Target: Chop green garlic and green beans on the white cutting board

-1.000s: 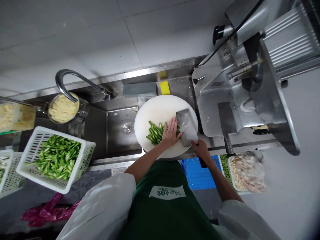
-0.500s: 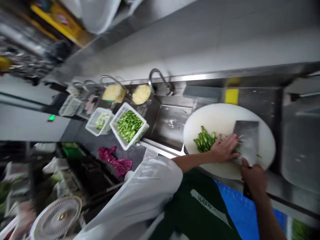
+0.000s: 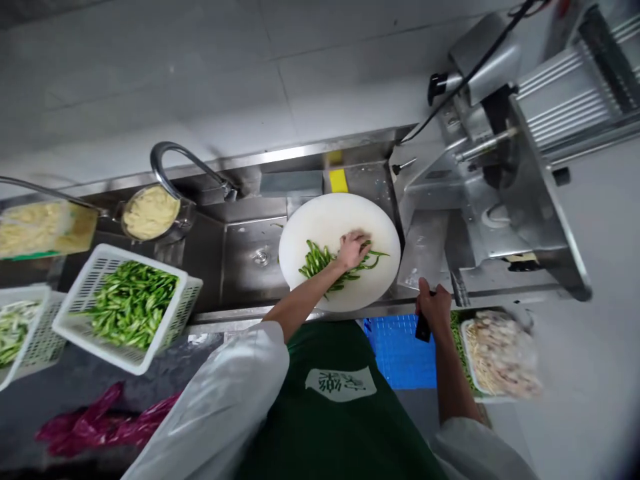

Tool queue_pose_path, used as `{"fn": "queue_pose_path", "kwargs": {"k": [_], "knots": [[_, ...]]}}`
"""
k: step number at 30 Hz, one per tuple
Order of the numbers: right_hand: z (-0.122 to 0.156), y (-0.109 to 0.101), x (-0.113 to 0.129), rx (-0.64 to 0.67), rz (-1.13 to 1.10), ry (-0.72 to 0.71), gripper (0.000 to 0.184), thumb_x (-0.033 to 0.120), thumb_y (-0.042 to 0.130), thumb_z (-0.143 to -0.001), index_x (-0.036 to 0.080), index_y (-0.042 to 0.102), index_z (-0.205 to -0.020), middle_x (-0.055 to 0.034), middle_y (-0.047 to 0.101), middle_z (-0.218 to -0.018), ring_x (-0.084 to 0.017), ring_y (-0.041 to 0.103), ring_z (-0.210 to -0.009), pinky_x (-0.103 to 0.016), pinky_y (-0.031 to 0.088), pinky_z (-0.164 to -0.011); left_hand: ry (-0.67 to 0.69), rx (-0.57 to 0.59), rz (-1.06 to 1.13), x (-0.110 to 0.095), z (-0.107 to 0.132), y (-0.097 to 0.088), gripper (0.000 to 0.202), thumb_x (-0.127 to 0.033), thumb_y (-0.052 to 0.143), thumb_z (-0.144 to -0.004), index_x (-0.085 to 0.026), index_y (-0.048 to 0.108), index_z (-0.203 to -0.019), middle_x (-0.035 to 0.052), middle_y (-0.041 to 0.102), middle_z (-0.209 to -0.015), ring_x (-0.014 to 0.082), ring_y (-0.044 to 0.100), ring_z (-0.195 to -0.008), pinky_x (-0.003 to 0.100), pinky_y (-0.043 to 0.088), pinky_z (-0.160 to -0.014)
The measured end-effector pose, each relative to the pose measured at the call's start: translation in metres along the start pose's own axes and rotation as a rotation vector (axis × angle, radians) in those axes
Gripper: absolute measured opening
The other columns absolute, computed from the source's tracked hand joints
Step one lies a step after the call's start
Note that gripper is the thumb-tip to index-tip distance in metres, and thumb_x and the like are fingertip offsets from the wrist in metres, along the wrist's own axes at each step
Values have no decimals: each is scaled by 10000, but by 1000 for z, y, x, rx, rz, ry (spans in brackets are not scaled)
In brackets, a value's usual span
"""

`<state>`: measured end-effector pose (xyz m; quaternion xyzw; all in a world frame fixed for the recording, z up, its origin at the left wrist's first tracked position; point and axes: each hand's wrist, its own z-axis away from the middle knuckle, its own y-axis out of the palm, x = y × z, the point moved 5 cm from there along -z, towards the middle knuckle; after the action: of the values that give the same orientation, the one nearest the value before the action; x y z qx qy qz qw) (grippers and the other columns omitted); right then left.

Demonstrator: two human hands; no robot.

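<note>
On the round white cutting board [image 3: 300, 227] lies a pile of green chili peppers [image 3: 316, 259], some cut and some long. My left hand [image 3: 353, 250] is over the pile's right side, its fingers curled down on the peppers, a few stems poking out to the right. My right hand [image 3: 434, 308] is wrapped round the dark handle of a cleaver [image 3: 424, 248]. The broad blade is off the board, to its right, in front of the metal slicing machine.
At right stands the slicing machine [image 3: 540, 187]. A sink [image 3: 255, 267] with a curved faucet [image 3: 160, 163] is left of the board. Further left, a white basket [image 3: 145, 360] holds sliced green peppers. A blue crate [image 3: 405, 353] and a tray of food [image 3: 500, 353] sit below the counter's front edge.
The view has swung right, bringing the slicing machine in. The cleaver has moved off the board to the right. My left hand stays at the peppers, its fingers now more curled.
</note>
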<state>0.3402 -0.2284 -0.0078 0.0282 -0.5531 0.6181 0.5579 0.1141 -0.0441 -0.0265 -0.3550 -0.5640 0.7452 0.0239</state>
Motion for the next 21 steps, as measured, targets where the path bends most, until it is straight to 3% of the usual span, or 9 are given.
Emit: {"fn": "queue_pose_path", "kwargs": {"k": [4,7,10,12,14,17,21], "knots": [[20,1,-27,44,-141,95,432,646,578,-868,222,558,-788,-23,569,-444,-208,550,-394,-312,434,-437,91,55,-7,-9,11,12,466,-417,313,-1085,-221,734,-1117,91,664,-1223,286,522,-1195,561,416,-1099],[26,16,-28,114,-171,79,429,643,579,-861,229,537,-761,5,526,-405,-186,514,-352,-287,392,-396,54,4,-36,-6,36,7,461,-372,287,-1083,-234,669,-1301,92,643,-1305,270,526,-1246,490,415,-1131],[20,34,-16,202,-125,20,438,627,542,-876,201,585,-783,8,520,-400,-189,532,-372,-274,399,-418,-11,-100,-109,-12,56,6,538,-366,230,-1079,-181,438,-1540,108,443,-1586,274,357,-1483,483,312,-1227],[10,43,-7,222,-47,-24,425,583,534,-884,175,628,-814,-16,566,-445,-207,598,-461,-275,437,-482,-5,-99,-159,-22,64,15,611,-416,235,-1074,-123,290,-1608,136,267,-1686,295,203,-1569,532,216,-1266],[0,49,-1,218,51,-68,407,539,540,-887,155,663,-830,-63,638,-535,-238,669,-606,-287,479,-571,20,-71,-196,-31,68,29,689,-475,253,-1064,-87,198,-1631,163,185,-1704,300,140,-1590,560,140,-1281],[-9,54,2,188,171,-119,409,510,556,-891,129,704,-866,-154,739,-763,-285,713,-830,-319,515,-706,36,-57,-218,-38,68,42,757,-516,290,-1048,-68,145,-1640,179,166,-1701,291,124,-1594,551,73,-1296],[-11,64,3,196,248,-143,439,487,546,-926,98,730,-1009,-197,762,-958,-302,709,-959,-342,515,-822,47,-47,-213,-37,67,43,803,-541,333,-1034,-52,141,-1640,182,148,-1701,293,100,-1597,535,61,-1307]]}}
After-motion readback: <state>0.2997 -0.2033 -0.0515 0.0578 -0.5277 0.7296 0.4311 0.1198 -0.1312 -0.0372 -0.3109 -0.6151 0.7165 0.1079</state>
